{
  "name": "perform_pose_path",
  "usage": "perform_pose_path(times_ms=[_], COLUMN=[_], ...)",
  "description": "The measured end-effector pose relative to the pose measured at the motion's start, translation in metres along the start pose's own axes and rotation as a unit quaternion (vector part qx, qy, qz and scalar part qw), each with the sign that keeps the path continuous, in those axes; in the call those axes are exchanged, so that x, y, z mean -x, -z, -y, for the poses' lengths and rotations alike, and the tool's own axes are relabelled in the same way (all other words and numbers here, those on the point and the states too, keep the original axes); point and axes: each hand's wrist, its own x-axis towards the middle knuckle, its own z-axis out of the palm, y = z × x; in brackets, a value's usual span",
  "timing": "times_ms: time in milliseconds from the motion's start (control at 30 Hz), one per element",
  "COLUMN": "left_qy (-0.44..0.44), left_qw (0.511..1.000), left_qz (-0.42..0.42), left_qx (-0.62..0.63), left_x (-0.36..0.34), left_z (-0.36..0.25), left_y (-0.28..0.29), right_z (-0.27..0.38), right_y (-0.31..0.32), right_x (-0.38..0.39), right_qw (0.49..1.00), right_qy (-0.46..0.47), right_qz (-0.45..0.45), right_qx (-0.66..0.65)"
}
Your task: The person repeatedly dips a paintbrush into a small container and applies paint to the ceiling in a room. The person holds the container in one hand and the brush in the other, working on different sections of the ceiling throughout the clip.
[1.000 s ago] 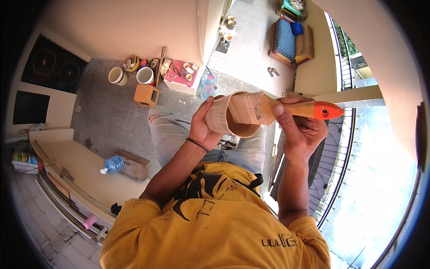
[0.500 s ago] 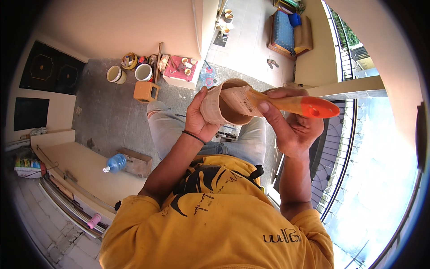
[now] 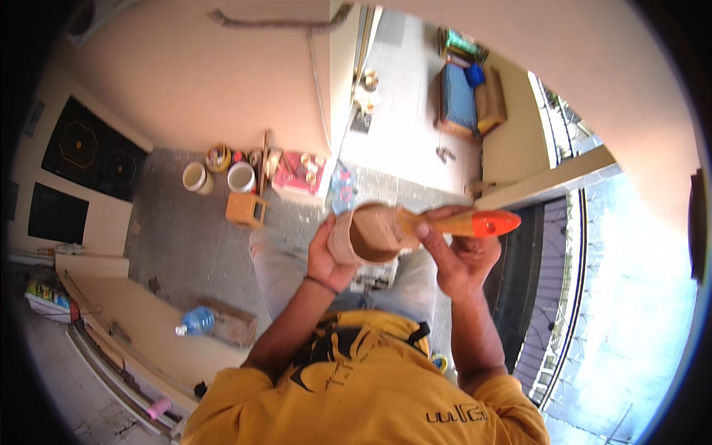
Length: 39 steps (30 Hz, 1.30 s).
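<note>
My left hand (image 3: 330,258) grips a beige, paint-crusted cylindrical cup (image 3: 343,242) from its left side. My right hand (image 3: 466,252) is closed on the wooden handle of a wide paintbrush (image 3: 495,222) with an orange-red end. The brush's beige-coated head lies tilted across the cup's mouth, partly inside it. Both hands are out in front of my yellow shirt, above my jeans.
Buckets (image 3: 196,178), an orange plastic stool (image 3: 245,211) and a red-topped stand (image 3: 300,169) with small items are ahead. A blue water bottle (image 3: 196,322) lies lower left. A sofa (image 3: 460,104) stands farther back. A metal railing (image 3: 567,297) runs along the right.
The hands, cup and brush sit lower and slightly further left in the view, and the surroundings have shifted downward as the camera moved. The brush head is still at the cup's mouth.
</note>
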Motion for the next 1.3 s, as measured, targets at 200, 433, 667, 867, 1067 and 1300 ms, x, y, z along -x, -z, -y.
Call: perform_pose_path(times_ms=[200,433,667,867,1067,1300], left_qy=[0.05,0.093,0.101,0.083,0.018,-0.056], left_qw=[0.996,0.988,0.99,0.988,0.994,0.991], left_qz=[0.072,0.113,0.098,0.106,0.074,0.023], left_qx=[-0.013,0.045,0.028,0.075,0.079,0.119], left_x=[-0.033,-0.028,-0.015,0.008,0.043,0.065], left_z=[-0.016,-0.012,-0.017,-0.029,-0.041,-0.058], left_y=[0.006,0.009,0.0,0.039,0.062,0.071], right_z=[-0.052,-0.067,-0.001,0.16,0.235,0.226], right_y=[-0.004,0.002,0.048,0.061,0.053,0.042], right_x=[-0.014,0.004,-0.116,-0.264,-0.381,-0.428], right_qw=[0.929,0.716,0.778,0.785,0.465,0.454], right_qy=[-0.211,-0.444,-0.129,0.57,0.753,0.717], right_qz=[-0.173,-0.174,-0.125,-0.239,-0.218,-0.224], right_qx=[-0.249,-0.509,-0.603,-0.037,0.412,0.478])
